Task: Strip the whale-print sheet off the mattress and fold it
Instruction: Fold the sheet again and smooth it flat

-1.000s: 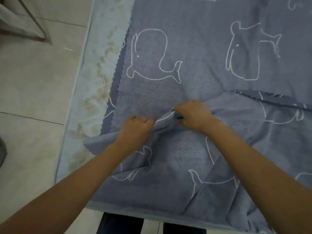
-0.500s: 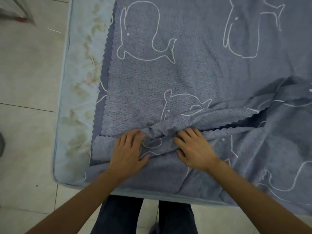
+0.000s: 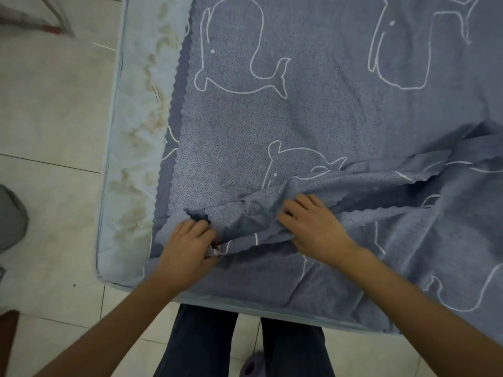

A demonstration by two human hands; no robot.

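The blue-grey whale-print sheet (image 3: 313, 110) lies spread over the pale blue, stained mattress (image 3: 130, 164), folded over itself with scalloped edges showing along the left and across the right. A bunched fold runs across it close to the mattress's near edge. My left hand (image 3: 187, 246) pinches a scalloped corner of that fold between fingers and thumb. A little to the right, my right hand (image 3: 313, 227) has its fingers curled into the same ridge of cloth, the thumb tucked under it.
The mattress's near-left corner (image 3: 102, 278) is uncovered. Pale tiled floor (image 3: 54, 104) lies to the left, with metal legs (image 3: 58, 20) at the top left and a grey object (image 3: 11, 219) at the left edge. My dark trouser legs (image 3: 204, 341) stand against the near edge.
One second ago both hands gripped a bunched fold farther up the sheet. They brought it down near the mattress's edge and laid flat on it. Now their fingers curl into the fold again.
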